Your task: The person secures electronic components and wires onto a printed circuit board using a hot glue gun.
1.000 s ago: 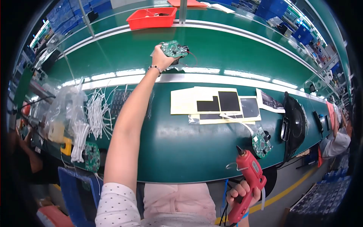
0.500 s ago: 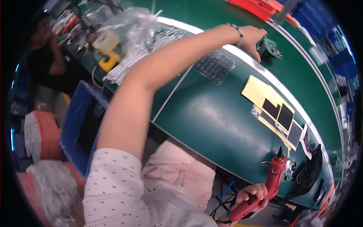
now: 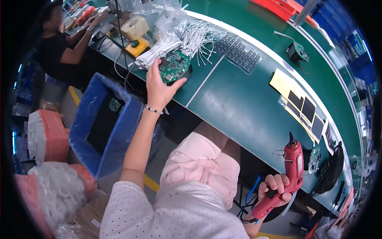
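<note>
Circuit board [image 3: 175, 67] sits clamped between left fingers [image 3: 153, 70]; right fingers [image 3: 280, 182] grip glue gun [image 3: 293, 161].

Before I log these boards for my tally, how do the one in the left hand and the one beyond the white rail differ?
The held board is in the left hand; the far board has no hand on it. The held board shows its green face broadly; the far board shows less green and much of its black part. The held board looks larger in view than the far board. Both have a green, component-covered face.
</note>
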Demonstrator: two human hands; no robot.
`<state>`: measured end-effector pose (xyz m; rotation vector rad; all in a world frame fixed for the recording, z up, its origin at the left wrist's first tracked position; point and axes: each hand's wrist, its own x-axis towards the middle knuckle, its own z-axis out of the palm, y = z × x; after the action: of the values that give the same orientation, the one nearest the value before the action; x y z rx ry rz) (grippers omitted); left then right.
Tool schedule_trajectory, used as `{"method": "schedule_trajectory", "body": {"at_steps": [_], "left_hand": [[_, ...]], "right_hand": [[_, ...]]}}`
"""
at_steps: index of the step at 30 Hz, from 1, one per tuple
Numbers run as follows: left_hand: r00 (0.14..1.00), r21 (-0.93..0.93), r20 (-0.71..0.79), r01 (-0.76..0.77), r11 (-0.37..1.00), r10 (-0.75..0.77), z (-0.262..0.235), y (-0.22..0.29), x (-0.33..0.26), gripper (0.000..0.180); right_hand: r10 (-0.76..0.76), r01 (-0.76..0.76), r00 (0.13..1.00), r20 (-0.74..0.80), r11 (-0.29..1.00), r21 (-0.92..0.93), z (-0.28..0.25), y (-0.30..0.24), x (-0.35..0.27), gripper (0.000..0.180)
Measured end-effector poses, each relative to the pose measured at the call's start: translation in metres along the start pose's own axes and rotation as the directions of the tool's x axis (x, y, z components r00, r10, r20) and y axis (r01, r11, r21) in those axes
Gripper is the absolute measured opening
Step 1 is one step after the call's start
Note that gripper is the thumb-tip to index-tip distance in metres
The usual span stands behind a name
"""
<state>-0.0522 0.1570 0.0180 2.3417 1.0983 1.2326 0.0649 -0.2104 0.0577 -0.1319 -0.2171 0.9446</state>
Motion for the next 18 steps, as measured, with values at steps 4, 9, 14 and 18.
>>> {"method": "schedule_trajectory", "body": {"at_steps": [4, 9, 14, 18], "left_hand": [[0.997, -0.048, -0.058, -0.062, 0.997, 0.06, 0.004, -0.01, -0.004, 0.073], [0.994, -0.286, 0.087, -0.031, 0.958, 0.059, 0.001, -0.009, -0.009, 0.078], [0.841, -0.744, 0.475, 0.227, 0.628, 0.259, 0.001, 0.043, -0.002, 0.087], [0.589, -0.84, 0.518, 0.214, 0.499, 0.62, 0.033, 0.105, -0.004, 0.088]], "right_hand": [[-0.018, 0.017, 1.0, -0.008, 0.998, -0.065, 0.003, 0.006, -0.019, 0.032], [-0.105, 0.093, 0.99, -0.089, 0.986, -0.136, 0.0, 0.007, -0.033, 0.033], [-0.116, 0.103, 0.991, -0.062, 0.979, -0.176, -0.001, 0.001, -0.021, 0.03], [-0.177, 0.149, 0.977, -0.122, 0.966, -0.21, 0.027, -0.003, -0.02, 0.027]]}}
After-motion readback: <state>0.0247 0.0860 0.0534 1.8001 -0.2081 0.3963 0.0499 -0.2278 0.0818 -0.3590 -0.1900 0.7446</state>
